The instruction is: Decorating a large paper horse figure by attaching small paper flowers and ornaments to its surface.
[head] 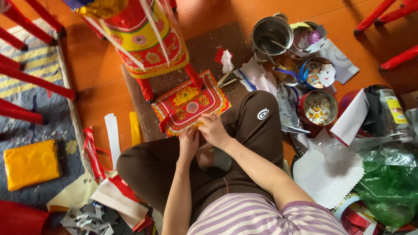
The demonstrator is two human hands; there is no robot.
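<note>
Left hand point(188, 143): fingers curled, pinching the near edge of the red printed paper panel point(191, 104).
Right hand point(213, 128): fingers bent, pressing the same edge.
Panel: flat on the brown board point(209, 48), centre, yellow floral motifs.
Yellow packet point(31, 163): square, near left, on the rug point(30, 65).
Green plastic bag point(389, 187): near right.

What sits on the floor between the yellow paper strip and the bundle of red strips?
In the head view, a white paper strip lies between the yellow paper strip and the red strips, on the orange floor.
</note>
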